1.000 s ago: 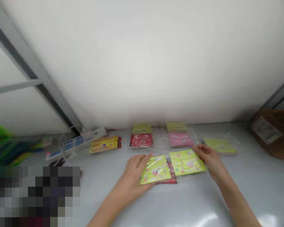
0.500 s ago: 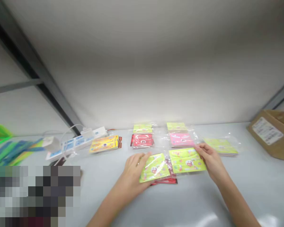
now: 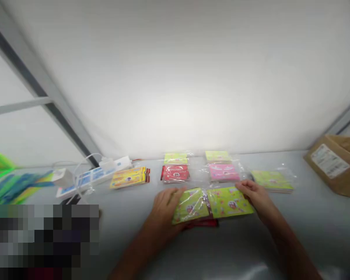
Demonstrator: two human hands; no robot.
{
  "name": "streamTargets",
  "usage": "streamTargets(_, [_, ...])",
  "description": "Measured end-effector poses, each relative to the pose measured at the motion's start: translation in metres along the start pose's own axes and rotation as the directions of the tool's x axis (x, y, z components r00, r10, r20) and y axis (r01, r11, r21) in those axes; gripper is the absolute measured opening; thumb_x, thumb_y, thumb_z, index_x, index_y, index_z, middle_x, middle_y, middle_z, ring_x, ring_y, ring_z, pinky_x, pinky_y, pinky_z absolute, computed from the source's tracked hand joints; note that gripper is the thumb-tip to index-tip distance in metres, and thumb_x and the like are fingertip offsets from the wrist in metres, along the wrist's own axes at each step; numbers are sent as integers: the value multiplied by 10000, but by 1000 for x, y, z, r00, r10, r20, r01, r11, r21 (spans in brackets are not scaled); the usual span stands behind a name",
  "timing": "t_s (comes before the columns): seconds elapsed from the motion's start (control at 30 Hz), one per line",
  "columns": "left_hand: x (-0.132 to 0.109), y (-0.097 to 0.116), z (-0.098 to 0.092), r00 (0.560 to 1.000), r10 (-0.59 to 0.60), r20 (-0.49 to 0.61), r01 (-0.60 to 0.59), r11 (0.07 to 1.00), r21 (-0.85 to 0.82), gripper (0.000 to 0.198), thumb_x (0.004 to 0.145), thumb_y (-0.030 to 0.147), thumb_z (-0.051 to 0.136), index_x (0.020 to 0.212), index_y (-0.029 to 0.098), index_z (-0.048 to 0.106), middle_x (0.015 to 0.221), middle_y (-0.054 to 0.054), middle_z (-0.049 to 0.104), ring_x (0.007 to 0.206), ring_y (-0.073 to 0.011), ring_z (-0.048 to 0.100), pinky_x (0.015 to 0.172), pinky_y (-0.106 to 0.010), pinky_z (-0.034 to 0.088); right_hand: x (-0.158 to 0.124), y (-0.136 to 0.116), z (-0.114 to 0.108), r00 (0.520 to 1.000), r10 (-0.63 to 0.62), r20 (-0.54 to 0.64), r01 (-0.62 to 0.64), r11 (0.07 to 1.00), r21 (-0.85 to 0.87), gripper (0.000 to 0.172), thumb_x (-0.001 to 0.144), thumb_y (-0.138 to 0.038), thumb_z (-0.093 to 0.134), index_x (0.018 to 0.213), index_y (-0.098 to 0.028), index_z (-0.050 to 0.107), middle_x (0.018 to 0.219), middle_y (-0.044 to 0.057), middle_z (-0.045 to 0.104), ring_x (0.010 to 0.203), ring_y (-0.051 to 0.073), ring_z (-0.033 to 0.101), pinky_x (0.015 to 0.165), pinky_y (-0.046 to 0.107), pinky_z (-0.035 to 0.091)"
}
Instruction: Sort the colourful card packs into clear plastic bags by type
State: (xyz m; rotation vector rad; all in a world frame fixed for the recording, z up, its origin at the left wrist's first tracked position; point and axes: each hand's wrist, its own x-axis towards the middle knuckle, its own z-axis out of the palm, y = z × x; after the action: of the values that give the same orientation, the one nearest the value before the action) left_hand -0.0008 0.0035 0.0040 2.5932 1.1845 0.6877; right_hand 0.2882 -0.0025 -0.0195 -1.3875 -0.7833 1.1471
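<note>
My left hand [image 3: 166,210] is closed on the left edge of a yellow-green printed packet [image 3: 194,206] that looks wrapped in clear plastic. My right hand [image 3: 255,192] pinches the upper right corner of a second yellow-green packet [image 3: 229,202], with thumb and fingers together. The two packets sit side by side, their inner edges almost meeting. Under them lies a red packet [image 3: 207,223], mostly covered. Just beyond my hands are a bagged red packet [image 3: 176,174] and a bagged pink packet [image 3: 223,172].
Bagged yellow-green packets [image 3: 272,180] lie right of my right hand, near a cardboard box [image 3: 328,161]. Orange-yellow packets [image 3: 128,177] lie left, in front of a white power strip [image 3: 95,175] with cables. Blue and green items [image 3: 14,186] are at far left. A white wall rises behind.
My right hand has brought its packet slightly left and down, against the left packet. My left hand has barely moved. The wall looks brighter, my hands and the near table darker.
</note>
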Motion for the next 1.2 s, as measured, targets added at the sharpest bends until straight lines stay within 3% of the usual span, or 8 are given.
streamTargets(0.27, [0, 2, 1, 1000, 13, 20, -12, 1000, -19, 701, 749, 327, 667, 1336, 242, 293, 1229, -105, 441, 1139, -283, 401, 959, -440, 363, -5, -2, 8, 982, 97, 163, -129, 972, 196, 231, 639, -400, 710, 700, -214, 587, 639, -4, 640, 576, 166, 594, 559, 271, 458])
streamTargets(0.43, [-1, 3, 2, 1000, 14, 22, -13, 999, -30, 713, 756, 344, 657, 1349, 266, 267, 1230, -106, 443, 1140, -294, 402, 960, -461, 353, -13, -4, 21, 964, 83, 251, -128, 977, 168, 260, 655, -436, 693, 734, -201, 612, 668, 13, 656, 595, 163, 598, 579, 271, 467])
streamTargets(0.63, [-2, 7, 4, 997, 23, 67, -19, 998, -59, 740, 717, 271, 681, 1346, 276, 291, 1222, -90, 460, 1136, -276, 417, 957, -433, 362, -21, -6, 33, 931, 55, 361, -79, 995, 54, 364, 619, -407, 723, 907, -210, 620, 754, 21, 677, 673, 165, 617, 584, 249, 455])
streamTargets(0.8, [-2, 9, 6, 997, 8, 74, -2, 997, -78, 769, 693, 272, 695, 1349, 271, 293, 1212, -94, 461, 1132, -283, 417, 959, -441, 359, -20, -2, 37, 948, 23, 318, -50, 996, 78, 312, 586, -354, 757, 759, -210, 541, 621, -33, 631, 559, 124, 586, 526, 218, 444])
streamTargets(0.9, [-2, 10, 7, 997, 15, 73, -9, 997, -77, 744, 699, 262, 691, 1340, 253, 311, 1212, -96, 461, 1133, -273, 415, 965, -427, 358, -21, 0, 39, 939, 9, 345, -11, 1000, 4, 257, 619, -394, 725, 680, -188, 583, 589, -11, 643, 555, 134, 591, 559, 240, 465])
streamTargets(1.03, [-3, 9, 7, 997, 10, 70, -5, 998, -68, 737, 688, 263, 692, 1329, 244, 330, 1209, -91, 468, 1128, -280, 422, 956, -431, 371, -27, -5, 42, 872, -18, 490, 76, 992, -100, 262, 720, -425, 630, 828, -199, 706, 816, 48, 709, 760, 192, 638, 747, 321, 484])
streamTargets(1.2, [-3, 6, 8, 998, 12, 63, -8, 998, -68, 715, 709, 270, 672, 1331, 269, 320, 1213, -95, 465, 1131, -285, 424, 953, -448, 365, -34, -17, 44, 771, -41, 635, 117, 990, -78, 326, 723, -430, 624, 984, -248, 692, 1027, 37, 680, 1015, 232, 584, 907, 356, 422])
